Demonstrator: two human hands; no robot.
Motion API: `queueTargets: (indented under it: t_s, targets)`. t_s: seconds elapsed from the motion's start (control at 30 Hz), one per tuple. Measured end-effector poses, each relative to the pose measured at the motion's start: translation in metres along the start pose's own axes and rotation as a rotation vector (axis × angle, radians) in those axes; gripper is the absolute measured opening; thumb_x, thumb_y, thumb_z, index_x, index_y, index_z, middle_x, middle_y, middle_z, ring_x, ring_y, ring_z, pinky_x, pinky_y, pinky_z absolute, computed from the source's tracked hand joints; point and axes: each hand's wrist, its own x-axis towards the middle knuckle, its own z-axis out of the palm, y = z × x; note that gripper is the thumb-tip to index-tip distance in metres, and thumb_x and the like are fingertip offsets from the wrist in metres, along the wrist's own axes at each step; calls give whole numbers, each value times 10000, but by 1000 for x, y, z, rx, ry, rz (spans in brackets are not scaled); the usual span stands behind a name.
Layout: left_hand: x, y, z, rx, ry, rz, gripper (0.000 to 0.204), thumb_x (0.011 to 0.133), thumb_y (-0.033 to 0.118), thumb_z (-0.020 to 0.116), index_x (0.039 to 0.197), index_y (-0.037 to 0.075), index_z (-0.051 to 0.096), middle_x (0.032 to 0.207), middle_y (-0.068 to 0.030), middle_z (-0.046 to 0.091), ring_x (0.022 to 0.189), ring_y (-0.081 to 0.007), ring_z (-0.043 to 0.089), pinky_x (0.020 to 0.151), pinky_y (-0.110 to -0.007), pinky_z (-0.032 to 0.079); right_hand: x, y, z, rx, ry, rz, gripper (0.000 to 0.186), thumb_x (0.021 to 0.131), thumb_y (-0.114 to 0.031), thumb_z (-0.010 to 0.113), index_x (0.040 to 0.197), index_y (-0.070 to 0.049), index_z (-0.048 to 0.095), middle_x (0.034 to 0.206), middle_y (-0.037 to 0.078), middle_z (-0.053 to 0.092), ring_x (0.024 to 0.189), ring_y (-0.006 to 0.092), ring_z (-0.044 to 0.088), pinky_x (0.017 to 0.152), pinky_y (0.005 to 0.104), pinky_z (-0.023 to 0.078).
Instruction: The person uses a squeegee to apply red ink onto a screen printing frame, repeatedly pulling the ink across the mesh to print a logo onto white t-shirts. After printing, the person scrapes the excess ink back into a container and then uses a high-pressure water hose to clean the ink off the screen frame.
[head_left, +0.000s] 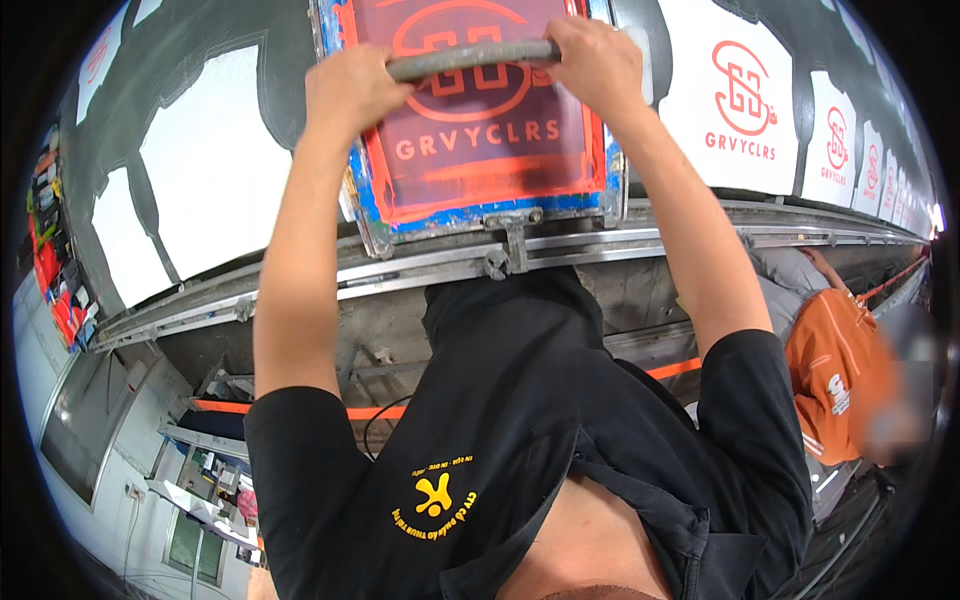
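Note:
A screen-printing frame [395, 228] with blue, ink-smeared edges lies on the long table before me. Red ink and a round design with lettering show on its mesh [490, 178]. Across the far part of the mesh is a long grey squeegee [470, 60]. My left hand [352, 88] is wrapped round its left end, and my right hand [598, 62] grips the right end. Both arms are stretched out over the frame. The squeegee's lower edge, where it meets the mesh, cannot be made out.
White fabric panels [215, 160] without print lie to the left. Panels printed in red [740, 110] run off to the right. A metal rail [400, 275] follows the table's near edge, with a clamp [510, 250] at the frame. Another person in an orange top [830, 360] is at the right.

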Motion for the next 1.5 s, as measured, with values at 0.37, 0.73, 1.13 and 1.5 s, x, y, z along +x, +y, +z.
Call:
queueTargets:
  t_s: [0.37,0.73,1.13,1.5]
  targets:
    - [-122,23,34,-123,-29,61,389,743,448,818,956,125,784,908,-139,749,876,-339,725,766,-463,579,-127,-22,-10,178,110,-128,331,652,-261,879,834,-133,634,767,28,632,767,264,652,669,413,504]
    - [116,-36,-45,18,-52,106,570,758,643,768,905,93,793,854,-173,755,842,-366,732,766,-485,583,108,43,-6,68,38,-38,393,748,-449,854,782,-120,642,732,67,655,739,316,670,621,463,521]
    - [2,-1,-3,-38,-41,-23,331,776,442,740,979,185,791,914,-82,768,899,-331,727,785,-461,570,-1,11,16,52,155,-60,340,668,-341,885,819,-124,672,781,65,657,791,302,669,694,443,519]
    - [-129,29,32,-166,-5,45,377,679,377,852,889,73,774,873,-122,744,837,-336,724,719,-452,573,-127,-15,-9,208,64,-140,334,611,-236,890,782,-141,619,774,22,605,792,241,633,691,394,491]
